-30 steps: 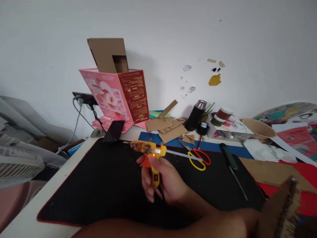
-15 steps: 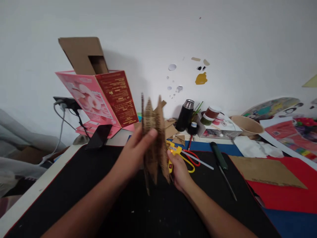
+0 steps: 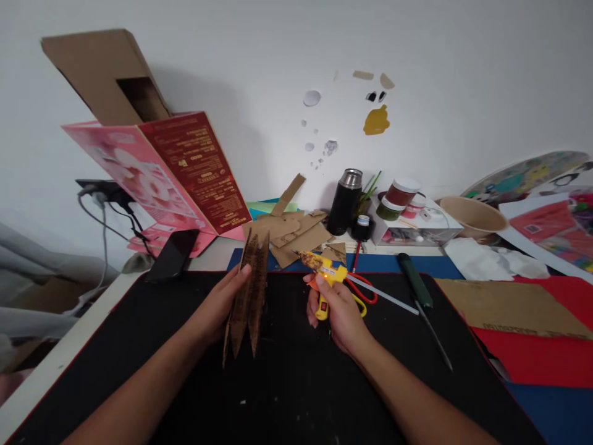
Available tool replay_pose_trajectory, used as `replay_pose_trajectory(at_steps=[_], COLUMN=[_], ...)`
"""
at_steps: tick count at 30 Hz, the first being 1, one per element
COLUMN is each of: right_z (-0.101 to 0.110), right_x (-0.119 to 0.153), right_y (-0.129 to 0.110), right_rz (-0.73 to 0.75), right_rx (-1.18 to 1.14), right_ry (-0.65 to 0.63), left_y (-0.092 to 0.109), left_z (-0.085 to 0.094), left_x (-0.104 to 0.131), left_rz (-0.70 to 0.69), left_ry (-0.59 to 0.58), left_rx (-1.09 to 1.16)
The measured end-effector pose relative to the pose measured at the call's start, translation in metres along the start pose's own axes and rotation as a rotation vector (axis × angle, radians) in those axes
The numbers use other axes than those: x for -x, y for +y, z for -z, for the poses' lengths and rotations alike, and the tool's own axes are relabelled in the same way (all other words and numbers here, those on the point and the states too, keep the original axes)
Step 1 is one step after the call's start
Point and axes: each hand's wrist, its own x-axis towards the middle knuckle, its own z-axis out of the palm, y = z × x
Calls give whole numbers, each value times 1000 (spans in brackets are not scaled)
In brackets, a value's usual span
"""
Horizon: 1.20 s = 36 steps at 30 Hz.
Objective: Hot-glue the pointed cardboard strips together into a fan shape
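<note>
Layered cardboard pieces with pointed ends (image 3: 248, 296) stand on edge, held by my left hand (image 3: 221, 304) from their left side, thumb over the top. Narrow gaps show between the layers. My right hand (image 3: 337, 309) is wrapped round the handle of a yellow glue gun (image 3: 328, 270), with its dark, stained nozzle pointing left toward the cardboard but apart from it. A translucent glue stick (image 3: 384, 295) sticks out of the gun's back. Behind the gun lie scissors with red and yellow handles (image 3: 368, 296), partly hidden.
Cardboard scraps (image 3: 301, 238) lie behind the black mat (image 3: 287, 383). A black flask (image 3: 345, 203) and paint jars (image 3: 402, 193) stand at the back. To the right is a green-handled tool (image 3: 414, 281); at left are a phone (image 3: 172, 255) and a pink box (image 3: 185, 176).
My left hand and the cardboard have moved left and down, away from the glue gun. The gun now shows fully, its nozzle no longer hidden. The camera view has shifted slightly.
</note>
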Motion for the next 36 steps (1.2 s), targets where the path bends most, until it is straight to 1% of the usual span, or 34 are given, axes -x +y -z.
replay_pose_trajectory(at_steps=[3, 5, 10, 11, 15, 16, 21, 23, 27, 32, 36], right_z=[-1, -2, -7, -9, -16, -19, -33, -40, -52, -64, -66], right_x=[1, 2, 1, 1, 2, 2, -1, -5, -20, -35, -39], right_y=[2, 3, 3, 3, -2, -5, -21, -23, -12, 6, 14], right_rz=[17, 27, 26, 19, -3, -4, 12, 10, 13, 18, 55], right_rx=[26, 43, 107, 124, 170, 176, 233, 269, 294, 357, 413], right_ry=[4, 21, 61, 66, 75, 70, -3, -16, -12, -34, -23], left_y=[-3, -2, -1, -2, -11, -13, -23, -26, -29, -29, -27], left_z=[3, 4, 12, 15, 25, 27, 31, 31, 31, 32, 33], left_x=[-6, -9, -4, -2, -1, -2, -5, -5, -3, -7, -8], left_rz=[141, 156, 182, 157, -34, -59, -83, -110, -151, -128, -114], left_ry=[-63, -75, 0, -1, -40, -45, -41, -41, -40, -29, -44], left_rx=[35, 69, 127, 133, 116, 110, 146, 153, 181, 234, 229])
